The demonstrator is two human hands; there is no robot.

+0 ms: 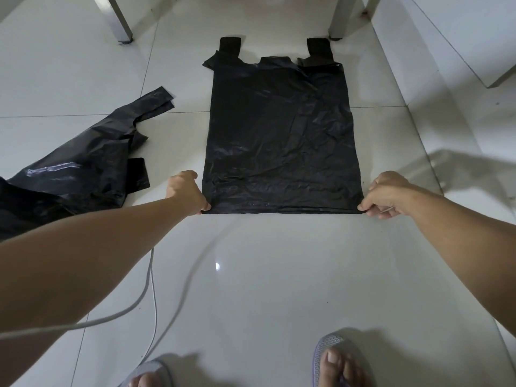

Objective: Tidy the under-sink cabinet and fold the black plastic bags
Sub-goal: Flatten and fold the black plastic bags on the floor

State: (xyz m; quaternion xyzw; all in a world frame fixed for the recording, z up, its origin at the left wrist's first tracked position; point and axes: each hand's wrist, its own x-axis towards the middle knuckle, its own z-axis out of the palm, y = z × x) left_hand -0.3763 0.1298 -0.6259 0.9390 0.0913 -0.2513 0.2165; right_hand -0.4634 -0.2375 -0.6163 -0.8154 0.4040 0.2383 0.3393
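Observation:
A black plastic bag [279,135] lies spread flat on the white tiled floor, its two handles pointing away from me. My left hand [185,192] pinches the bag's near left corner. My right hand [386,194] pinches the near right corner. The bottom edge is stretched straight between them. A second black plastic bag [72,174] lies crumpled on the floor to the left, apart from the flat one.
Two grey metal legs [118,18] [342,18] stand just beyond the bag's handles. A white cabinet edge [460,43] runs along the right. A grey cable [148,289] trails over the floor under my left arm. My feet in grey slippers [343,361] are at the bottom.

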